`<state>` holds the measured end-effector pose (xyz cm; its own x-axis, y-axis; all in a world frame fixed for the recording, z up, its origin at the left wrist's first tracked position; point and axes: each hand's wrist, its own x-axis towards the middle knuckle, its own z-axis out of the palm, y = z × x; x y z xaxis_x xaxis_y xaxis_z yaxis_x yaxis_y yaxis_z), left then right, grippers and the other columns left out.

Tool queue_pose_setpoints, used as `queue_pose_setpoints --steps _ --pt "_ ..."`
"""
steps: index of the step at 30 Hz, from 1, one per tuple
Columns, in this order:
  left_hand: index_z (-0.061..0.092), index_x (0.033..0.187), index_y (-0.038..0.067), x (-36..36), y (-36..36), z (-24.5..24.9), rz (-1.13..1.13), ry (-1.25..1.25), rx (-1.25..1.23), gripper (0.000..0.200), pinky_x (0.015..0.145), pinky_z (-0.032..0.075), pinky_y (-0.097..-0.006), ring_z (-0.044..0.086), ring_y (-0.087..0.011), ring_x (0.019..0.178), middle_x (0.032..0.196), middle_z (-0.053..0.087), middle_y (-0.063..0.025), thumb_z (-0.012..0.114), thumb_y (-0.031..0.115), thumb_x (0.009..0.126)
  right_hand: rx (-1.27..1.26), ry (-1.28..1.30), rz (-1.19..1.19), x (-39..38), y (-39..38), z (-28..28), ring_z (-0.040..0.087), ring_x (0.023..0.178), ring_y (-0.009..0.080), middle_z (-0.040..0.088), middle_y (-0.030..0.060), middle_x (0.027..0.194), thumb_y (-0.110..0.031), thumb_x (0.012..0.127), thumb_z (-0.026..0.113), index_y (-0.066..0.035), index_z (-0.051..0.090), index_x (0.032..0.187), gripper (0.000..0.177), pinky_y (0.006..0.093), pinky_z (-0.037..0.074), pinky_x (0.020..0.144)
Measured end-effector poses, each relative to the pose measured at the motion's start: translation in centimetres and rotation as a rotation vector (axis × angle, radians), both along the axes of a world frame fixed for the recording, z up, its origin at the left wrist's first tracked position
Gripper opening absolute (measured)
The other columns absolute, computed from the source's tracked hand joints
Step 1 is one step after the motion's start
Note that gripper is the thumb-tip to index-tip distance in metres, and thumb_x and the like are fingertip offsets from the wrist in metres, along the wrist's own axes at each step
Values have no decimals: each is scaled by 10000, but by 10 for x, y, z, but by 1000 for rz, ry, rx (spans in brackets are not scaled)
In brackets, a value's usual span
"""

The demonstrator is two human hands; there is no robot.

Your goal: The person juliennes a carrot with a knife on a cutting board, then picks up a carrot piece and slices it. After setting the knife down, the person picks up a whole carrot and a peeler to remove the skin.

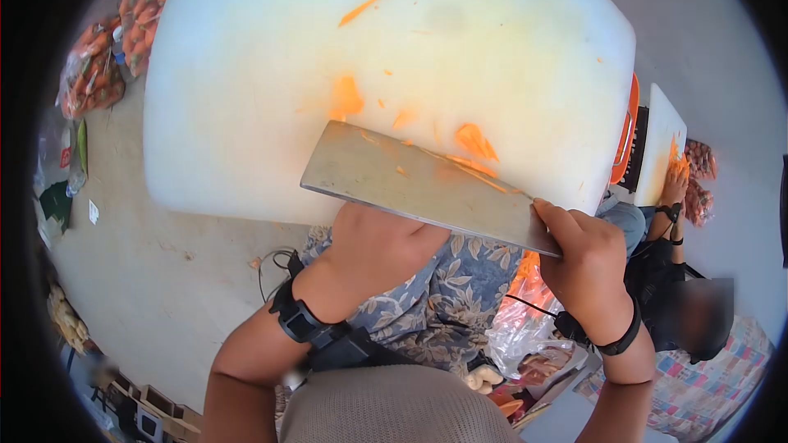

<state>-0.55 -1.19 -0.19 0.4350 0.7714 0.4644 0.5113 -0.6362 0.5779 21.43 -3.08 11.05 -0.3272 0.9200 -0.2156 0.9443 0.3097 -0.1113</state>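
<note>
Beside white board (246, 57), plastic bags (92, 86) of carrots (148, 13)

We look from a single camera on the wearer's head — forward and steeply down, over the shirt (394, 406) to the cutting board (246, 74), near enough that it fills much of the upper view. Toward the curved edges, distances seem hard to judge.

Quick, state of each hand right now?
Left hand: fingers hidden behind the cleaver; can't tell whether it is open or holding anything.
Right hand: closed, gripping the cleaver at its handle end.
</note>
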Motion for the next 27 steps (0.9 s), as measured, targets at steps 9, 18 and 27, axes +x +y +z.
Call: queue_pose_setpoints --steps 9,18,27 --pt "710 931 70 9 2 2 4 22 59 255 725 522 -283 611 -210 891 993 649 -31 648 71 683 2 160 -48 -26 27 -24 612 535 286 602 108 609 -88 727 645 -83 596 756 57 395 488 517" --pt "712 994 89 12 4 11 -39 30 107 300 791 518 -339 598 -245 945 964 638 -44 629 33 711 -10 411 -311 -24 25 -29 621 609 365 629 172 648 -247 869 645 -40 676 820 215 448 486 576" --pt "726 973 94 13 1 7 12 -11 86 297 780 523 -342 601 -244 931 946 643 -44 627 2 708 123 296 -182 10 -19 8 637 612 328 640 140 653 -175 805 667 -60 686 835 120 414 504 584"
